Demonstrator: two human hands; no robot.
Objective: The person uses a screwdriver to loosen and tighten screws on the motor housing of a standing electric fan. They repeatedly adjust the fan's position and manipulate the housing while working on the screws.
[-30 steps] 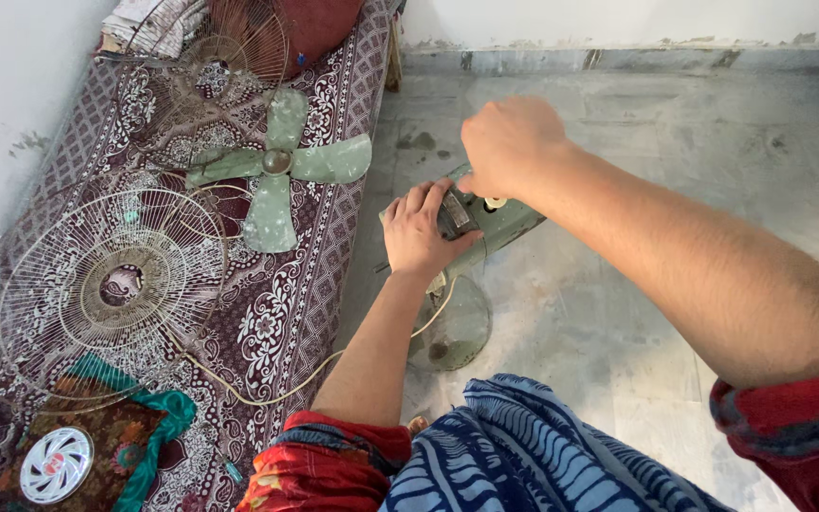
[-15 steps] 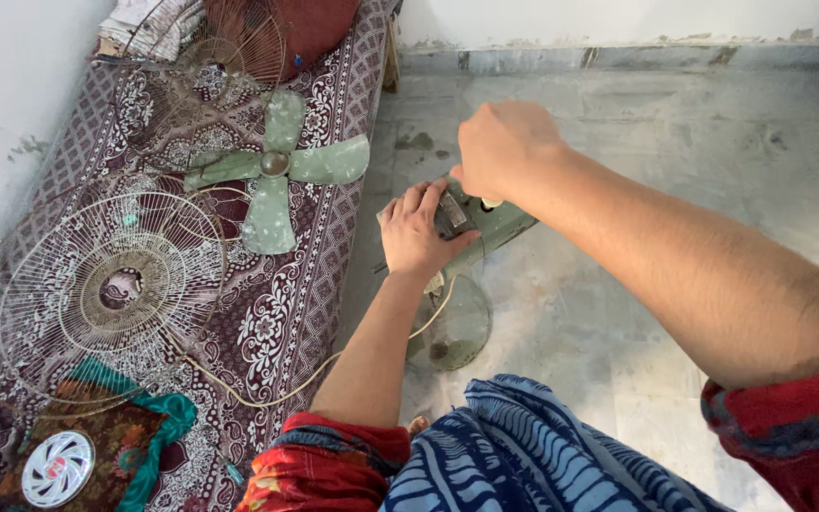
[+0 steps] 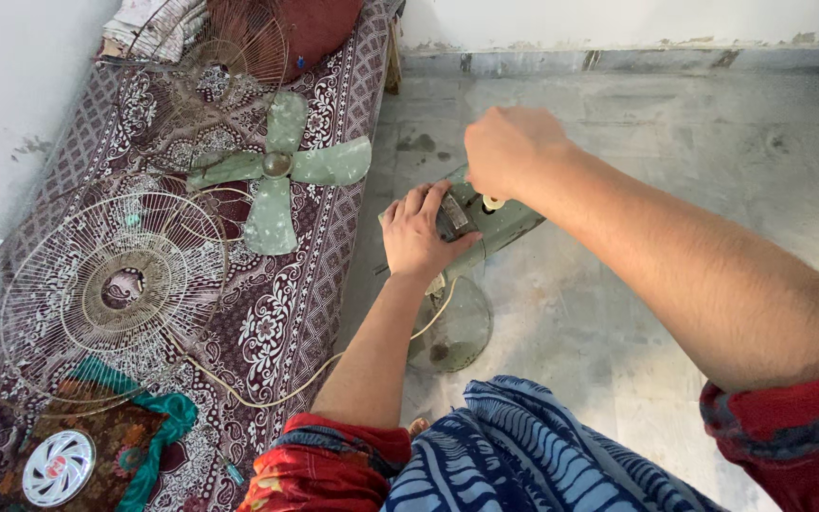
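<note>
Both hands [image 3: 416, 237] on seemingly dismantled green fan body [image 3: 500, 226]

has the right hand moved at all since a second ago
Cannot tell. The right hand sits above the green fan body, beside the left hand, much as before; any small shift could be the head camera moving.

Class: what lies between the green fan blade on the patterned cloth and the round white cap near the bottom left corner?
In the head view, a round wire fan guard lies between the fan blade and the white cap.
</note>
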